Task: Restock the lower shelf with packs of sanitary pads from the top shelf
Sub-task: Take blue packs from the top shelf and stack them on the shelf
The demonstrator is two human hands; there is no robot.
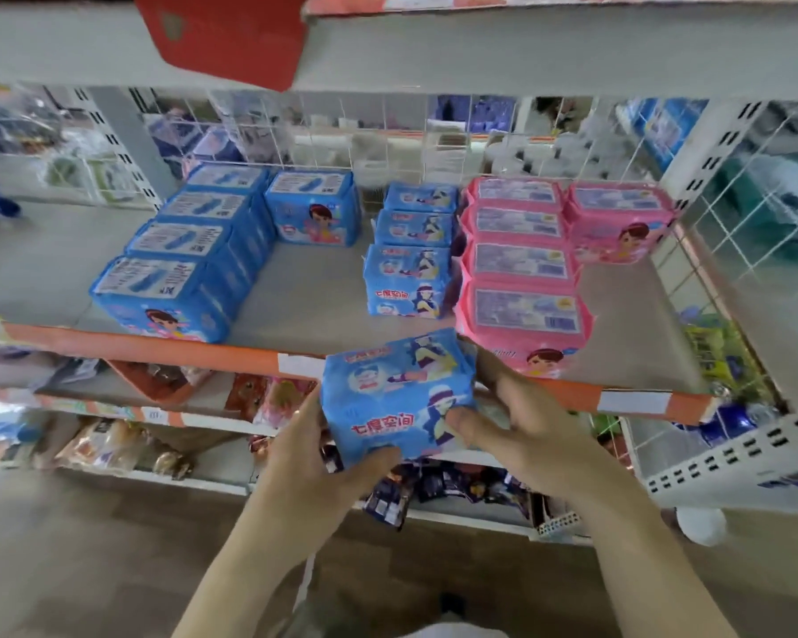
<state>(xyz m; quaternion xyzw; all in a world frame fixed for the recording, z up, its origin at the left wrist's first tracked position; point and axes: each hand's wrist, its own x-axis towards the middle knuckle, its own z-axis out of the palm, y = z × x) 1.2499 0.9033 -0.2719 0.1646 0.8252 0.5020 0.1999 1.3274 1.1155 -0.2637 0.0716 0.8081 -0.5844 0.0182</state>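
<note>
Blue pad pack between left hand and right hand, before shelf edge.

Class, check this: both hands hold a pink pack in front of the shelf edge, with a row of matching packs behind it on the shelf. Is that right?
Not quite. The head view shows the held pack is blue, not pink. The left hand and right hand grip it in front of the shelf edge, with the matching row behind.

Arms: both bare from the forearms to the wrists, no sleeves in view | Hands: left hand and right hand bare, without gloves | Clothing: a small pale piece of garment shows at the bottom edge, blurred, kind not clear
</note>
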